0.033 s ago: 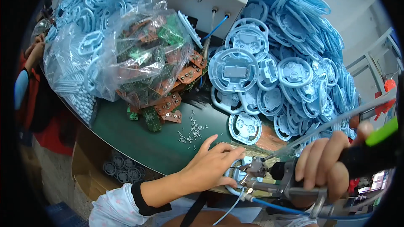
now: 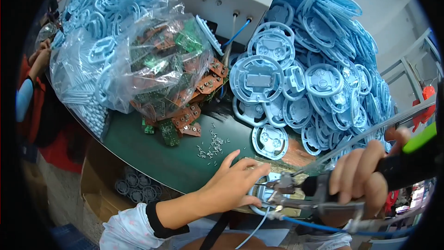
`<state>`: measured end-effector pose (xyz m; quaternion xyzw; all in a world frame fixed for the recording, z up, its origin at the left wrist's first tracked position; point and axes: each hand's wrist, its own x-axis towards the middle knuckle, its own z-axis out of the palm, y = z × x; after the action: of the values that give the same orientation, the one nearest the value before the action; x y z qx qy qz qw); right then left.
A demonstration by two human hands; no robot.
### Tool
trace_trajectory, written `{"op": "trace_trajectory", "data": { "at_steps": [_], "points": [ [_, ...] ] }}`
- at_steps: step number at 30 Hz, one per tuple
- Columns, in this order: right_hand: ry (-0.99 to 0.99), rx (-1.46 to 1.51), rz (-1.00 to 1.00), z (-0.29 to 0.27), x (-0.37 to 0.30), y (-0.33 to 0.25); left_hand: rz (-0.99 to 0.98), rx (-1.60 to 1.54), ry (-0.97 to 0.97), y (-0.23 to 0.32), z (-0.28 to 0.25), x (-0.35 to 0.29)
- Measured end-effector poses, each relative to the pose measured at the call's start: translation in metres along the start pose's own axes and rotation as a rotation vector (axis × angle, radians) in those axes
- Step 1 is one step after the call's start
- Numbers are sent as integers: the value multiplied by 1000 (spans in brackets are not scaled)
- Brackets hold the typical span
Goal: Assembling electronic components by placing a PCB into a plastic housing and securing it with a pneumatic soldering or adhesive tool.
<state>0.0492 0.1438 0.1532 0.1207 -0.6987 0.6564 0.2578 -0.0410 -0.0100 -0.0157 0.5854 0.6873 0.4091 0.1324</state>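
My left hand [image 2: 231, 183] reaches across the front of the green table, thumb and fingers gripping the edges of a light blue plastic part [image 2: 259, 209]. This part rests on a worn board and is partly hidden by my fingers and the tool. My right hand [image 2: 358, 180] is wrapped round a black powered screwdriver [image 2: 400, 171] with a bright green band. Its metal head [image 2: 283, 186] sits right over the blue part; the bit's contact is too small to make out. Small loose screws [image 2: 213, 147] lie beyond my left hand.
Round blue plastic housings [image 2: 323, 78] pile up at the right. A clear bag [image 2: 162, 65] of circuit boards stands at the left, near blue sticks [image 2: 85, 99]. Behind is a grey machine [image 2: 222, 0]. A cardboard box [image 2: 99, 176] sits below; another person's hand [image 2: 41, 58] shows far left.
The screwdriver and my right hand have shifted slightly to the right and look blurred. My left hand stays on the blue part.
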Motion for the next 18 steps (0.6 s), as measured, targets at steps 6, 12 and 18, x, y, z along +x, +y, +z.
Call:
{"op": "trace_trajectory", "data": {
  "at_steps": [6,12,18],
  "points": [
    [-77,25,52,-89,-8,-77,-209,-121,-231,62,9,-42],
    [92,-159,-45,-95,-29,-69,-253,-102,-404,54,-52,-41],
    [179,-171,-58,-142,-38,-63,-528,592,156,44,-140,-71]
  ]
}}
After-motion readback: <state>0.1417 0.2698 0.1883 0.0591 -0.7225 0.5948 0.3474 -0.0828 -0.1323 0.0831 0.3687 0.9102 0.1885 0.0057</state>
